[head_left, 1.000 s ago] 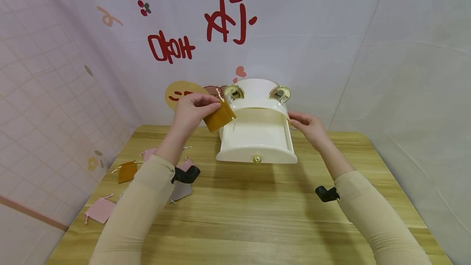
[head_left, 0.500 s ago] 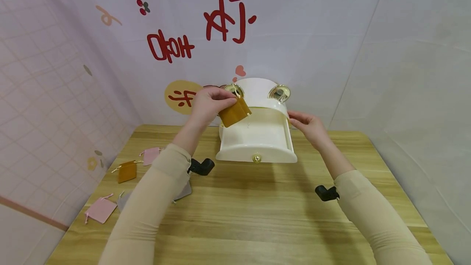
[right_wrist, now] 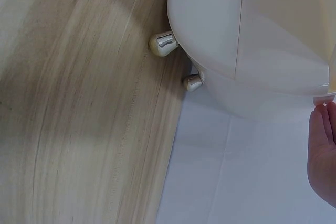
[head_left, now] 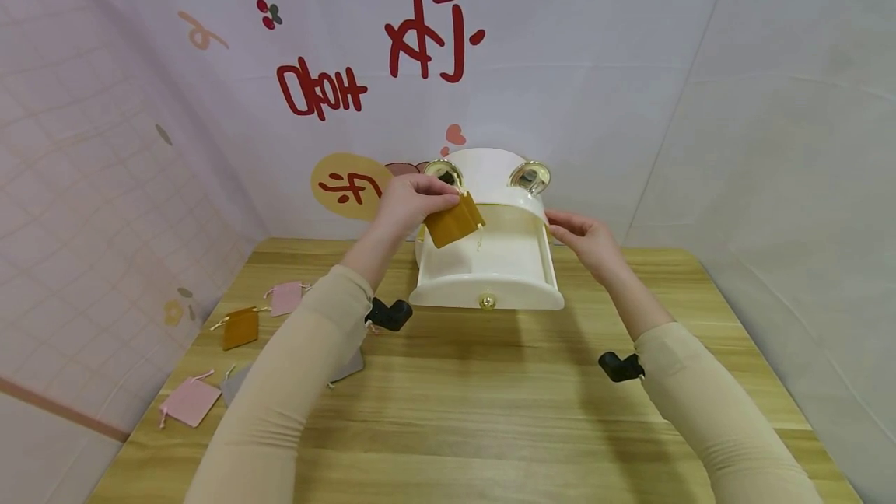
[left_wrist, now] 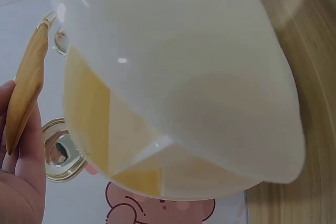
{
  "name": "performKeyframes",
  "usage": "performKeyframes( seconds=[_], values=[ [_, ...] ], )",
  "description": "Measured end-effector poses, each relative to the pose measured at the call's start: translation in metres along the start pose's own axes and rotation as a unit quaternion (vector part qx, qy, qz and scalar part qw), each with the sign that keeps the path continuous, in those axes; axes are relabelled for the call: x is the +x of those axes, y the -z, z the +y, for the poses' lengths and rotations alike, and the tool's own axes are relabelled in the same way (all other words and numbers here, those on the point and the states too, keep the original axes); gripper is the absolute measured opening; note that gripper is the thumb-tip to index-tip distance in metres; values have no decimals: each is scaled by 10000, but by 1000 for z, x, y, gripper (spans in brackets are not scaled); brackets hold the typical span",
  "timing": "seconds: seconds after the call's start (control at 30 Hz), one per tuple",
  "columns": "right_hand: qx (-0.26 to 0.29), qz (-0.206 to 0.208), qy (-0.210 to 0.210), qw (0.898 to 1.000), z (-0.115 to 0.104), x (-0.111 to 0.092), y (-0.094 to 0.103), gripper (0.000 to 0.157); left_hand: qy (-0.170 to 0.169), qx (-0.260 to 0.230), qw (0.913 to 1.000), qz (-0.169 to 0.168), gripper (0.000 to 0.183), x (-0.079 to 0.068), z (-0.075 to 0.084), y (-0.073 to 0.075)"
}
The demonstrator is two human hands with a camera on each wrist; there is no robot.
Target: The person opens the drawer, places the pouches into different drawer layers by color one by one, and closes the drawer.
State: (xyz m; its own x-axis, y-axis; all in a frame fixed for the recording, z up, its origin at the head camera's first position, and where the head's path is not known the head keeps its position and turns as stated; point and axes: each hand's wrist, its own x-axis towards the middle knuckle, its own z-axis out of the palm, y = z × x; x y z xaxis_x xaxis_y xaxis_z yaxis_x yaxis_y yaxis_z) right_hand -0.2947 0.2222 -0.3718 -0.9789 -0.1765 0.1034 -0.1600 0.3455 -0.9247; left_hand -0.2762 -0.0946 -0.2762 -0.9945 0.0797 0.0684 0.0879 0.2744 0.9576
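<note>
In the head view my left hand [head_left: 409, 204] pinches a mustard-yellow drawstring pouch [head_left: 453, 225] near its corded top, and the pouch overlaps the left part of a pulled-out white drawer [head_left: 490, 292]. The drawer belongs to a glossy white box [head_left: 483, 169] with two gold-rimmed rounds on top. Seen from the left wrist, the pouch [left_wrist: 27, 85] appears edge-on between thumb and fingers. My right hand [head_left: 589, 246] touches the box's right side. From the right wrist, the fairly straight fingers [right_wrist: 317, 124] meet the box's edge, beside small gold feet [right_wrist: 164, 44].
Several more pouches lie at the table's left: a yellow one [head_left: 241, 329], pink ones [head_left: 191, 401] and grey ones partly behind my left forearm. A printed cloth wall [head_left: 560, 45] stands behind the wooden table [head_left: 490, 411].
My left hand has carried the yellow pouch rightward, from the box's left side to over the open drawer, slowing in the last half second. My right hand stays against the box.
</note>
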Motion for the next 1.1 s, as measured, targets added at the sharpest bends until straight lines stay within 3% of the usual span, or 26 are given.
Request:
performKeyframes(
  seconds=[0.23,0.47,0.6,0.77,1.1],
  values=[
    [-1,7,57,10000,0,0,0,51,-27,335,9994,-68,16,2,-6,-6],
    [1,1,84,10000,0,-1,0,50,-93,480,9982,-341,17,1,-9,-12],
    [0,4,65,10000,0,-1,-1,50,-21,369,9980,-516,23,-1,-10,-12],
    [-34,13,26,10000,0,-1,-1,50,-184,208,9982,-533,27,-3,-11,-9],
    [20,28,31,10000,-1,-3,-2,51,-564,-331,9961,-586,31,-11,-18,11]
  ],
)
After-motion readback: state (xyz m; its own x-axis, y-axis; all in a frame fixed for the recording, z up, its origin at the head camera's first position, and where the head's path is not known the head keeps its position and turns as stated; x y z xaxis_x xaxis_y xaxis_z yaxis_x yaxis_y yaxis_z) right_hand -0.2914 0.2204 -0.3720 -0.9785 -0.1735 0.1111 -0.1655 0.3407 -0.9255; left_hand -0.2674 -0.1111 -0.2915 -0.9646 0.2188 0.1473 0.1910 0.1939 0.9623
